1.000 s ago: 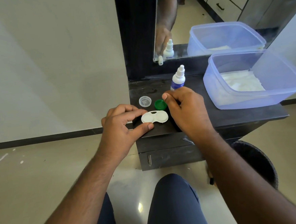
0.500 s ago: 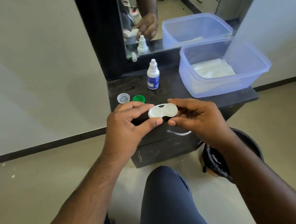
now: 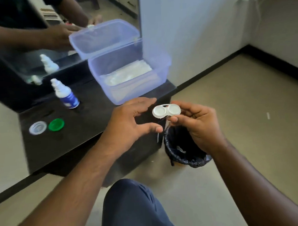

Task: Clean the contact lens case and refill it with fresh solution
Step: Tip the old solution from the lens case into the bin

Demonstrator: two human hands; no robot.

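The right hand [image 3: 201, 125] is pinching the lens case [image 3: 166, 110] between thumb and fingers, holding it in the air above the bin [image 3: 184, 145], past the edge of the dark surface [image 3: 85, 128]. The left hand [image 3: 129, 124] is hovering just beside the case, its fingers spread apart and holding nothing. The solution bottle [image 3: 65, 95], a clear cap [image 3: 37, 127] and a green cap [image 3: 56, 124] are sitting on the surface.

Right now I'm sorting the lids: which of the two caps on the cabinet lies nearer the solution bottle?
The green cap. It lies just right of the clear cap, on the side toward the solution bottle, which stands behind them on the cabinet.
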